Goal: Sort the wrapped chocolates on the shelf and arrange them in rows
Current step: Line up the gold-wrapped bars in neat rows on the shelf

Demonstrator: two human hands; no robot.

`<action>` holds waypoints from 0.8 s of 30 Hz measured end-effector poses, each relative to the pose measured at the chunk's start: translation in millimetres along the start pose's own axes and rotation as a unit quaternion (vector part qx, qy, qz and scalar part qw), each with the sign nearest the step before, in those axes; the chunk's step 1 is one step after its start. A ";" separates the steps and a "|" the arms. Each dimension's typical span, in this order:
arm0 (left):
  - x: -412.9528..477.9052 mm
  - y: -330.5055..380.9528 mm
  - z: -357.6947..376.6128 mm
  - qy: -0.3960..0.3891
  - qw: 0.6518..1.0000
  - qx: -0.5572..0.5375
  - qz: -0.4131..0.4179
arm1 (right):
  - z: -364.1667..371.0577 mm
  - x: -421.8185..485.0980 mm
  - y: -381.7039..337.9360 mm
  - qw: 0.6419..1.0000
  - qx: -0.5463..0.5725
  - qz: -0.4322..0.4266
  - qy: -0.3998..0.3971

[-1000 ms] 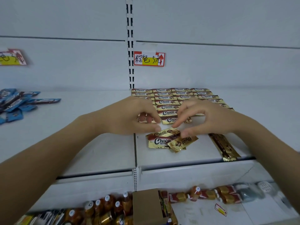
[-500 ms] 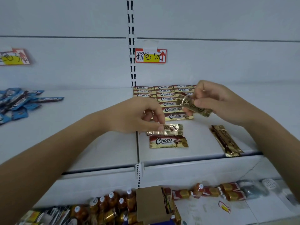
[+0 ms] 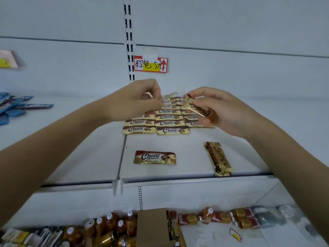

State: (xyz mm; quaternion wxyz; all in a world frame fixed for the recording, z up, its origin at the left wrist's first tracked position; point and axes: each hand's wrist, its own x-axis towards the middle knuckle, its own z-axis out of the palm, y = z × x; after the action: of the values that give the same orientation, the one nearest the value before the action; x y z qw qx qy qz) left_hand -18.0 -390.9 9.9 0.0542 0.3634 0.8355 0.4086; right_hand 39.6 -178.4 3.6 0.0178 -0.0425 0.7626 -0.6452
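To the far left on the white shelf [image 3: 85, 157], a loose heap of blue wrappers [image 3: 21, 106], well apart from the work. Behind, on the back panel beside the slotted post [image 3: 128, 38], a red-edged price tag [image 3: 150, 65] with handwritten characters, "5元" and a red upward arrow; further left a second tag [image 3: 8, 59], too blurred to read. Below, on the lower shelf, capped brown bottles [image 3: 110, 227], a cardboard box [image 3: 153, 227] and a small fallen tag [image 3: 235, 235]. Over the far end of the rows of chocolates [image 3: 167, 123], both hands, hiding several bars there. In the left hand [image 3: 135, 100], fingers curled, a gold wrapper [image 3: 170, 95] pinched and seen edge-on. In the right hand [image 3: 226, 113], a tilted bar [image 3: 198, 108] gripped, lettering upside down. "Choco" in dark script on every readable wrapper. Nearer the front, one loose bar [image 3: 154, 157] lying flat alone; to its right, near the shelf lip, two more bars [image 3: 218, 158] together, lengthwise.
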 end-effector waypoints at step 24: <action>55.5 27.7 85.0 -0.090 0.969 0.187 0.132 | -98.5 -56.4 50.5 0.939 -0.332 -0.092 -0.006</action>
State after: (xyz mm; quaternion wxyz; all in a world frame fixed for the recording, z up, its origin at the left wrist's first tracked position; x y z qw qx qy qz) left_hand -10.0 -288.9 -14.8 0.0061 0.5095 0.8335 0.2138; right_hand 85.5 -68.3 -31.2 -0.0519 -0.1202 0.9261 -0.3537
